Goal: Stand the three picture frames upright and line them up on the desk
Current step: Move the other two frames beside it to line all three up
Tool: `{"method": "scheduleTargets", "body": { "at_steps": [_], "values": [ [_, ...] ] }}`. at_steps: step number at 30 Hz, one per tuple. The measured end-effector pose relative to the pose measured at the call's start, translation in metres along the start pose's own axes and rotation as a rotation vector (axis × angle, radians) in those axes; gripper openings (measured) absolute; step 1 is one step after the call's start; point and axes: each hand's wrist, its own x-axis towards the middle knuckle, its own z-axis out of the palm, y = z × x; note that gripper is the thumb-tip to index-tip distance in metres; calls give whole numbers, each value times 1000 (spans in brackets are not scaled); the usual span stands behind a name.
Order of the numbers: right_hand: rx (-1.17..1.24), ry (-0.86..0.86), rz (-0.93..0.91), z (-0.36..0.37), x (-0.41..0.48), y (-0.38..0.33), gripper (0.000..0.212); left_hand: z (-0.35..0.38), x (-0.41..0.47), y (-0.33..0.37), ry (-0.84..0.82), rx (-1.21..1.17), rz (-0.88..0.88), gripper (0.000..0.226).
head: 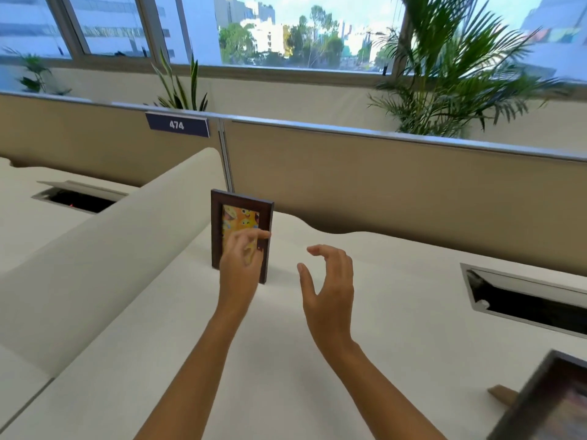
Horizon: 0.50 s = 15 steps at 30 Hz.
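The pale desk (397, 312) fills the lower half of the picture, backed by a tan partition (381, 179) with windows and a palm (460, 74) above it at the upper right. Left of centre a low cream divider (111, 233) slants across the desk, and a dark cable hatch (524, 300) is set into the surface at the right edge. At the bottom right corner the edge of a second, dark picture frame (546, 398) shows, tilted and blurred, its prop sticking out to the left; the third frame is out of view. In the middle stands the brown picture frame (241, 217), upright on its bottom edge beside the end of the divider, its bright yellow-orange picture facing the camera. The left hand (239, 262) is in front of it with fingers loosely spread, its fingertips at the frame's right edge; contact is blurred and hard to tell. The right hand (328, 281) hovers open and curled, just to the right, holding nothing. The first frame looks placed; next comes checking that it stays up, then reaching to the bottom right for the second frame.
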Motion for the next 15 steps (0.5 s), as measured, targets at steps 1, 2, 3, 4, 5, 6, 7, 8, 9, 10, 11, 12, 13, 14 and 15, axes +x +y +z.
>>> {"method": "scheduleTargets", "body": {
  "at_steps": [1, 2, 3, 4, 5, 6, 7, 8, 9, 10, 11, 12, 13, 14, 15],
  "values": [
    [-9, 22, -3, -13, -1, -5, 24, 5, -10, 12, -28, -25, 7, 33],
    [-24, 44, -9, -27, -2, -9, 23, 9, -21, 23, -57, -51, 8, 32],
    [-37, 66, -12, -43, -4, -14, 22, 15, -33, 36, -85, -80, -4, 33],
    [-45, 86, -12, -55, -6, -17, 21, 19, -42, 44, -101, -105, -18, 33],
    [-51, 100, -12, -70, -9, -20, 20, 25, -53, 53, -118, -133, -34, 33],
    [-59, 115, -12, -85, -12, -23, 20, 29, -64, 62, -129, -162, -45, 31],
    [-68, 128, -12, -99, -15, -25, 19, 34, -76, 71, -144, -184, -55, 29],
    [-82, 142, -11, -113, -19, -26, 18, 39, -87, 78, -163, -199, -56, 27],
    [-102, 156, -11, -134, -26, -27, 18, 46, -102, 89, -190, -213, -61, 26],
    [-113, 173, -14, -147, -30, -27, 17, 52, -113, 95, -206, -217, -64, 25],
    [-131, 185, -19, -161, -36, -26, 17, 58, -126, 100, -230, -220, -69, 24],
    [-169, 199, -22, -181, -44, -25, 17, 67, -141, 109, -262, -228, -72, 24],
    [-209, 215, -26, -199, -51, -22, 18, 75, -155, 118, -291, -235, -77, 25],
    [-243, 230, -32, -211, -58, -20, 19, 81, -165, 121, -314, -241, -79, 25],
    [-281, 247, -27, -229, -67, -16, 20, 89, -179, 128, -341, -254, -84, 26]
  ]
}}
